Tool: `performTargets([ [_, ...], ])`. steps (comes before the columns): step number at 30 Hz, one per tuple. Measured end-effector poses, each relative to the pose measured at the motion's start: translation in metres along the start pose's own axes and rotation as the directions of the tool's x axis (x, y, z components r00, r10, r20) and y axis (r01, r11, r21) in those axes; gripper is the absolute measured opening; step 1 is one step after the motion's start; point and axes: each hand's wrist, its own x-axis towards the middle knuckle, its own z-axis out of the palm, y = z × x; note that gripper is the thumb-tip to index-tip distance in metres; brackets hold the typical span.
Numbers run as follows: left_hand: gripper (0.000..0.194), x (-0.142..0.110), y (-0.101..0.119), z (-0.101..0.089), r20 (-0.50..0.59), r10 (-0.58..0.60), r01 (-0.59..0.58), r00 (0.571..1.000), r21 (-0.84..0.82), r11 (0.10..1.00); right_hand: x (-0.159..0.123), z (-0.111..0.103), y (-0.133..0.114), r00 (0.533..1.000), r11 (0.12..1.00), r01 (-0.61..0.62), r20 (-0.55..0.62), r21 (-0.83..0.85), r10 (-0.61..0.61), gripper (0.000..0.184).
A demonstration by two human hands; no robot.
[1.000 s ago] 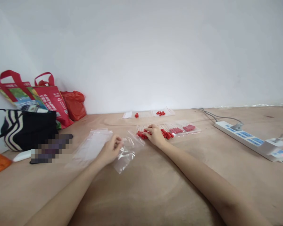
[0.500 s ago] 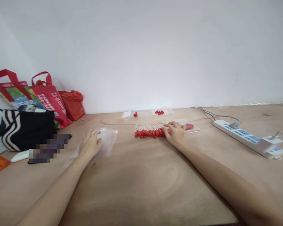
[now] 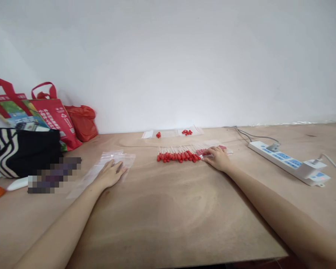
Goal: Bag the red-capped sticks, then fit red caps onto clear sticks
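Note:
My left hand (image 3: 111,174) lies with spread fingers over thin clear plastic bags (image 3: 100,160) on the left of the table. My right hand (image 3: 218,159) has its thumb and fingertips closed at the near edge of a clear plastic bag (image 3: 228,151) with red pieces showing in it. Just left of those fingertips, a row of thin pale sticks with red rounded tips (image 3: 180,157) lies side by side, tips toward me. How firmly the right fingers hold the plastic is hard to see.
Against the wall lie flat clear bags (image 3: 170,133) with small red pieces (image 3: 187,132). At right stands a white power strip (image 3: 285,160) with cables. Shopping bags (image 3: 54,119), a black striped bag (image 3: 36,151) and a blurred dark object (image 3: 56,175) fill the left side.
My right hand has shifted right, off the end of the stick row and onto the bag's edge. My left hand has lowered and turned slightly right over the clear bags. The view has shifted a little.

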Motion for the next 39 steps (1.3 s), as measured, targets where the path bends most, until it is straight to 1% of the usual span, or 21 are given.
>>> performTargets([
  [1, 0.062, 0.000, 0.000, -0.001, -0.017, -0.019, 0.019, 1.000, -0.006, 1.000, 0.002, 0.001, -0.001, 1.000, 1.000, -0.012, -0.001, -0.018, 0.012, 0.041],
  [3, 0.065, -0.002, 0.000, -0.003, -0.026, -0.125, 0.125, 0.992, -0.019, 0.992, 0.004, 0.002, 0.000, 1.000, 0.998, -0.023, 0.010, -0.052, 0.024, 0.050],
  [5, 0.068, -0.005, 0.002, -0.007, 0.010, -0.250, 0.250, 0.968, -0.032, 0.968, 0.007, 0.001, 0.002, 0.998, 0.996, -0.019, 0.054, -0.084, 0.023, 0.050],
  [7, 0.068, -0.009, 0.003, -0.011, 0.059, -0.303, 0.305, 0.951, -0.032, 0.952, 0.011, 0.000, 0.004, 0.995, 0.992, -0.014, 0.098, -0.122, 0.026, 0.047],
  [10, 0.068, -0.011, 0.003, -0.012, 0.079, -0.291, 0.293, 0.953, -0.014, 0.956, 0.018, 0.001, 0.003, 0.994, 0.980, 0.008, 0.105, -0.201, 0.013, 0.040],
  [14, 0.066, -0.008, 0.005, -0.007, 0.050, -0.246, 0.247, 0.968, 0.000, 0.969, 0.021, 0.006, -0.003, 0.999, 0.968, 0.009, 0.053, -0.252, 0.004, 0.030],
  [17, 0.063, -0.004, 0.008, -0.004, 0.018, -0.189, 0.188, 0.982, 0.015, 0.982, 0.019, 0.008, -0.004, 0.998, 0.965, -0.065, -0.003, -0.253, 0.066, 0.030],
  [19, 0.061, -0.001, 0.010, -0.002, 0.002, -0.137, 0.137, 0.991, 0.023, 0.990, 0.017, 0.006, -0.003, 0.985, 0.958, -0.165, -0.086, -0.233, 0.149, 0.033],
  [20, 0.060, -0.001, 0.011, -0.001, -0.003, -0.113, 0.113, 0.994, 0.023, 0.993, 0.016, 0.004, -0.003, 0.966, 0.954, -0.236, -0.154, -0.186, 0.209, 0.033],
  [22, 0.060, 0.001, 0.011, 0.000, -0.014, -0.085, 0.085, 0.996, 0.014, 0.996, 0.014, -0.002, -0.007, 0.892, 0.935, -0.353, -0.294, 0.024, 0.344, 0.034],
  [23, 0.061, 0.002, 0.010, 0.001, -0.020, -0.083, 0.083, 0.996, 0.006, 0.997, 0.013, -0.006, -0.010, 0.847, 0.913, -0.370, -0.342, 0.174, 0.408, 0.034],
  [24, 0.062, 0.002, 0.010, 0.001, -0.027, -0.087, 0.087, 0.996, -0.004, 0.996, 0.012, -0.010, -0.016, 0.812, 0.877, -0.347, -0.361, 0.332, 0.458, 0.035],
  [25, 0.063, 0.003, 0.008, 0.002, -0.033, -0.093, 0.093, 0.995, -0.014, 0.996, 0.010, -0.013, -0.023, 0.800, 0.828, -0.292, -0.353, 0.478, 0.486, 0.036],
  [27, 0.065, 0.005, 0.005, 0.003, -0.043, -0.105, 0.104, 0.994, -0.032, 0.994, 0.005, -0.020, -0.042, 0.825, 0.684, -0.157, -0.287, 0.713, 0.488, 0.038],
  [29, 0.065, 0.006, 0.001, 0.003, -0.068, -0.107, 0.105, 0.992, -0.042, 0.994, -0.002, -0.024, -0.065, 0.897, 0.478, -0.090, -0.137, 0.874, 0.419, 0.039],
  [31, 0.062, 0.005, -0.001, 0.003, -0.151, -0.106, 0.099, 0.983, -0.051, 0.994, -0.011, -0.025, -0.089, 0.949, 0.270, -0.156, 0.069, 0.950, 0.308, 0.041],
  [33, 0.054, 0.003, 0.000, 0.001, -0.303, -0.085, 0.063, 0.949, -0.080, 0.995, -0.021, -0.025, -0.108, 0.939, 0.091, -0.295, 0.271, 0.951, 0.209, 0.044],
  [34, 0.050, 0.001, 0.003, -0.001, -0.387, -0.055, 0.015, 0.920, -0.105, 0.994, -0.025, -0.024, -0.116, 0.927, 0.038, -0.356, 0.347, 0.934, 0.143, 0.044],
  [36, 0.043, -0.006, 0.014, -0.003, -0.537, 0.047, -0.158, 0.842, -0.163, 0.974, -0.031, -0.022, -0.126, 0.895, -0.008, -0.444, 0.444, 0.896, 0.040, 0.043],
  [38, 0.036, -0.018, 0.032, -0.004, -0.639, 0.167, -0.381, 0.751, -0.212, 0.900, -0.034, -0.022, -0.131, 0.862, 0.005, -0.506, 0.506, 0.863, -0.025, 0.043],
  [39, 0.033, -0.026, 0.043, -0.003, -0.664, 0.212, -0.471, 0.718, -0.239, 0.849, -0.034, -0.022, -0.132, 0.843, 0.024, -0.536, 0.536, 0.844, -0.045, 0.044],
])
